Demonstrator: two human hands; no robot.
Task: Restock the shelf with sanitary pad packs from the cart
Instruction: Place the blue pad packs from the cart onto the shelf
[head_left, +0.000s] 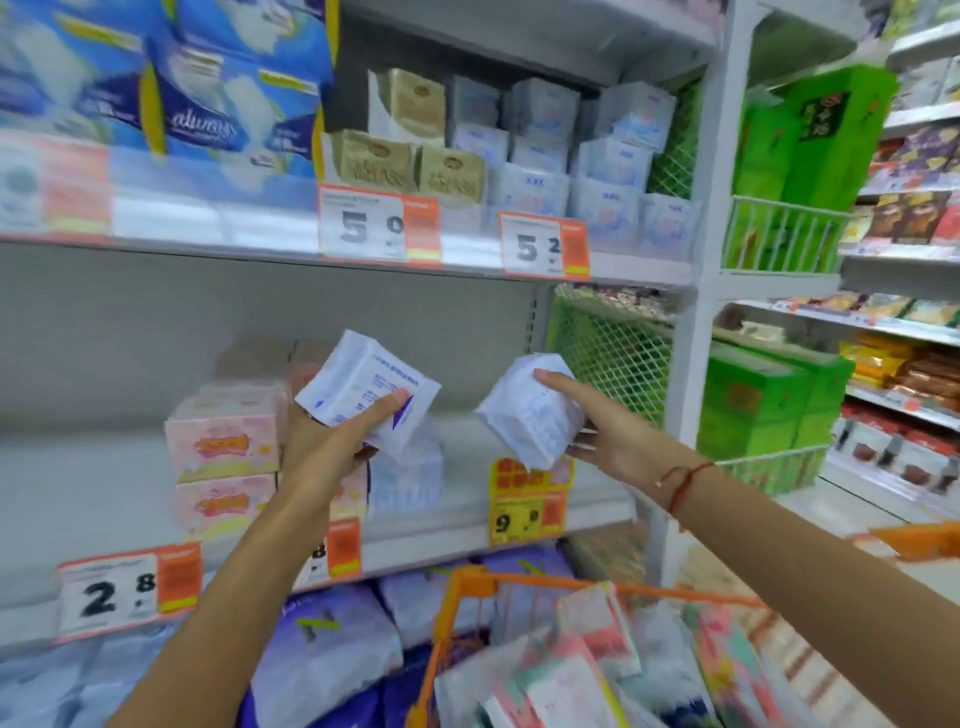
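Mid-restock: left hand (324, 441) grips one pack (366, 389), right hand (605, 434) grips another (530, 415); next, seat both on the middle shelf (467, 540).

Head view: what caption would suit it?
Each hand, left and right, holds a white pad pack before the shelf.

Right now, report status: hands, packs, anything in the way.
Left hand grips one white pack; right hand grips another pack. Both raised before the middle shelf. Pink packs fill its left; gap ahead open. Cart below, loaded.
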